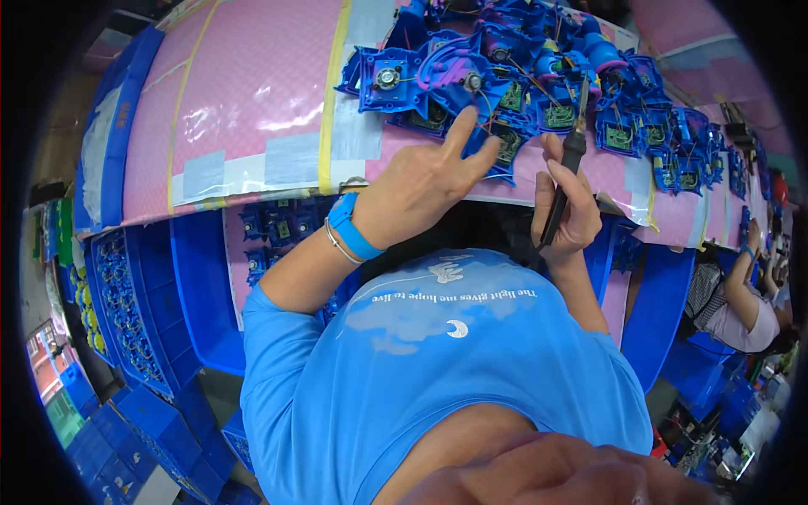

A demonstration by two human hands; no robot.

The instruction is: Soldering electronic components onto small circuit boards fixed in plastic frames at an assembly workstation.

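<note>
My right hand is closed around the black handle of a soldering iron, whose metal tip points away from me over the blue pieces. My left hand reaches to the near edge of the pile, its index finger stretched out and apart from the finger beside it. That fingertip is at a blue plastic housing half with purple trim and a round metal part; whether it presses on it, I cannot tell. Beside this lies another blue housing with a round silver part. Green circuit boards with thin wires sit in neighbouring housings.
A pink table cover with yellow and silver tape runs under the pile. Blue bins stand below the table's edge, and crates of wired parts stand at left. Another person sits farther along the table at right.
</note>
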